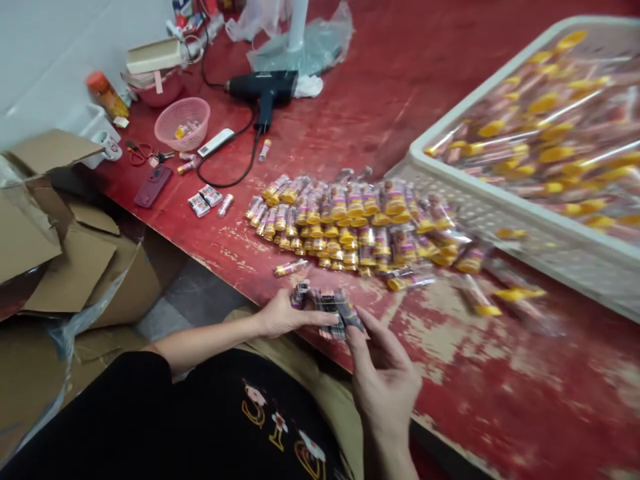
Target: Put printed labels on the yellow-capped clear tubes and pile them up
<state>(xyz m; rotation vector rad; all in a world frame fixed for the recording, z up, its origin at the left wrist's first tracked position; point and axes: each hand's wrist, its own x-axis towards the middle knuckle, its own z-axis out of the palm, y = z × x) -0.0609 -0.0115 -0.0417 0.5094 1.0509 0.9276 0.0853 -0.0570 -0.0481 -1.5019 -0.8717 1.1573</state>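
Note:
My left hand [280,313] is closed, with its thumb on a small bundle of dark, striped pieces [330,313] just above the table's front edge. A separate small dark piece [300,293] sits by the fingers of that hand; its kind is blurred. From the other side my right hand [383,373] pinches the same bundle between thumb and fingers. Beyond both hands, small clear-wrapped tubes with yellow ends [345,220] stand and lie in a dense pile. One loose tube [290,268] lies close to my left hand.
A white plastic crate [465,177] at the right is full of yellow-ended tubes. On the red table [395,80] are a black heat gun [265,87], a pink basket [200,137], a purple phone case [153,187] and scissors [137,153]. Open cardboard boxes [70,267] stand at the left.

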